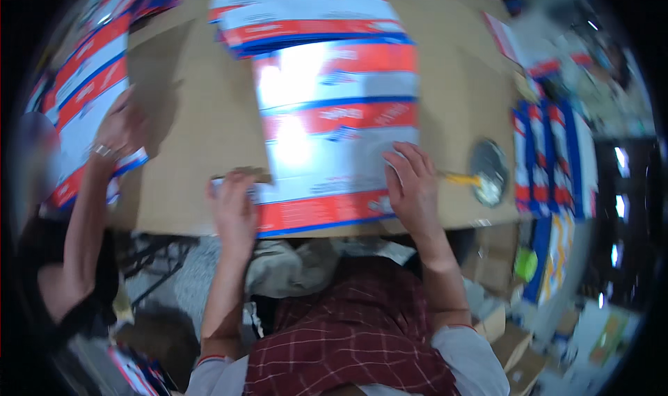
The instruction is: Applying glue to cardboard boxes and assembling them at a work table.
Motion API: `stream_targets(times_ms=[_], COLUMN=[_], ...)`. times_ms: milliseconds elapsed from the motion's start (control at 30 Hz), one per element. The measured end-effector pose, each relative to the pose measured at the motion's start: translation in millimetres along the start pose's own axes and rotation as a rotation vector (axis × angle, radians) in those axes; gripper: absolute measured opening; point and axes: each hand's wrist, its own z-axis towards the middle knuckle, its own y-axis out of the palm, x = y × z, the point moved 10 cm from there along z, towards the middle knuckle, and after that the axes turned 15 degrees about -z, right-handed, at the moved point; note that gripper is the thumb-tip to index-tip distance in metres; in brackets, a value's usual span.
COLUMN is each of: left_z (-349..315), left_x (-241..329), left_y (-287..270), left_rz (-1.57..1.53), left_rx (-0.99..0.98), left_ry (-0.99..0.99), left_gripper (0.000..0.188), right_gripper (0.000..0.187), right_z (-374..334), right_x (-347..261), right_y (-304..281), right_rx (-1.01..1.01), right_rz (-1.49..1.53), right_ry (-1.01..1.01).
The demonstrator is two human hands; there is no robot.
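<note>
A flat printed carton sheet (pixel 334 159) in red, white and blue lies in front of me, its near edge along the table's front edge. My left hand (pixel 235 212) is at its lower left corner, fingers curled; a small brown and white piece (pixel 252 175) shows at the fingertips, its kind unclear. At the sheet's right edge rests my right hand (pixel 412 191), fingers stretched and slightly bent, thumb apart from them. The far end of the sheet meets a stack of similar cartons (pixel 313 13).
The brown table (pixel 202 118) carries a round shiny dish (pixel 489 173) with a yellow-handled tool (pixel 460 179) at right. Another person's hand (pixel 122 128) touches more cartons (pixel 87 93) at left. Folded cartons (pixel 550 159) stand at the right. Cardboard boxes (pixel 490 257) sit below.
</note>
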Motion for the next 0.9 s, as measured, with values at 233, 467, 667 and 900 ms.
stream_targets(times_ms=[233, 467, 667, 900], left_z=[3.8, 0.0, 1.7, -1.4], left_x=[-4.6, -2.2, -2.4, -5.5], left_y=[10.0, 12.5, 9.9, -0.5], left_rz=[0.054, 0.042, -0.003, -0.028], left_rx=[-0.083, -0.053, -0.029, 0.023], left_ry=[0.017, 0.023, 0.040, 0.039], left_gripper=[0.035, 0.035, 0.035, 0.024], right_gripper=[0.030, 0.039, 0.026, 0.014], right_z=[-88.7, -79.0, -58.1, -84.4], right_x=[133.0, 132.2, 132.8, 137.7], right_y=[-48.9, 9.2, -62.2, -125.4], right_rx=[-0.139, -0.370, -0.183, 0.576], right_rz=[-0.598, -0.889, -0.738, 1.159], right_ry=[0.330, -0.043, 0.112, 0.617])
